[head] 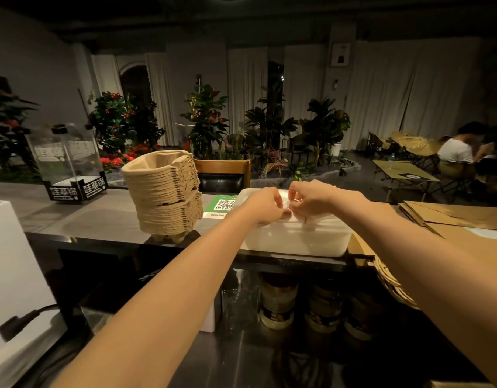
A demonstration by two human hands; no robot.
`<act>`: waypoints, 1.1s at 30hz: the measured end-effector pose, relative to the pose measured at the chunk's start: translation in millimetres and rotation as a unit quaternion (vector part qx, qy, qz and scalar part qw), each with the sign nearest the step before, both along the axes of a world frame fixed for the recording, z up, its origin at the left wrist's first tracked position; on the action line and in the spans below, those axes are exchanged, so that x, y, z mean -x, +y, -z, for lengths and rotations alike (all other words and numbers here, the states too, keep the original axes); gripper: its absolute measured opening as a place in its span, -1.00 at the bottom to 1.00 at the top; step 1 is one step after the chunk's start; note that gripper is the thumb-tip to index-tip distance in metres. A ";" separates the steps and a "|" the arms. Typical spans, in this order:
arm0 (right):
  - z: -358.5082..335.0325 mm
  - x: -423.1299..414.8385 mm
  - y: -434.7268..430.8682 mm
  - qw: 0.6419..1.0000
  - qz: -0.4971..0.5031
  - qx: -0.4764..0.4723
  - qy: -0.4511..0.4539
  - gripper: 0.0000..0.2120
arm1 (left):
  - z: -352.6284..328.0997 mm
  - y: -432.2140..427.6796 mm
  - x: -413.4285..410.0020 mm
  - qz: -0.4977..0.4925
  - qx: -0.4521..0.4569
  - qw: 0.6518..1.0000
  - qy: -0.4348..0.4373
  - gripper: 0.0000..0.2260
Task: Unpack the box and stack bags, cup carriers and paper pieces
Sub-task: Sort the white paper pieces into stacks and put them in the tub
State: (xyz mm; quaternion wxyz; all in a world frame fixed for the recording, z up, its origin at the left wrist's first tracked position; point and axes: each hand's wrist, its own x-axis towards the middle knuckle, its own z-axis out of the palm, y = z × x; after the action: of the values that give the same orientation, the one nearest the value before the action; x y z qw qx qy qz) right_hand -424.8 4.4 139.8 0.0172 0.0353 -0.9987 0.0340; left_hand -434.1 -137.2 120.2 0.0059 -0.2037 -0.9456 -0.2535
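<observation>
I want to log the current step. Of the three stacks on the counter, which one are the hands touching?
The white stack in the middle. Both the left hand and the right hand pinch its top; the cup carriers and brown bags lie untouched.

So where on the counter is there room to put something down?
Bare counter lies between the clear display box and the cup carrier stack. It is crowded to the right: the white package under both hands, left hand and right hand, then the paper bags.
</observation>
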 end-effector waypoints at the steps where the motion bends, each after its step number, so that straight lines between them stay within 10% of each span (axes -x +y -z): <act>1: 2.0 0.4 -0.1 1.000 0.000 0.012 0.003 -0.77 | 1.1 -0.6 0.6 -0.001 -0.002 1.000 0.000 -0.64; 19: 5.0 -14.5 0.3 0.987 -0.026 -0.075 0.141 -0.72 | 3.6 0.5 1.5 -0.044 -0.055 0.997 0.022 -0.71; 33: -24.4 -89.1 -27.6 0.965 -0.072 0.104 0.229 -0.70 | -24.5 -4.4 -63.4 -0.054 -0.238 0.964 0.103 -0.79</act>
State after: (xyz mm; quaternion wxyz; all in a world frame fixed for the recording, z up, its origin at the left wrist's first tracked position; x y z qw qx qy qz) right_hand -335.7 -23.2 164.2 0.2463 0.1117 -0.9540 0.1294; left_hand -370.7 -141.7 144.6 0.1658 -0.1697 -0.8620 -0.4480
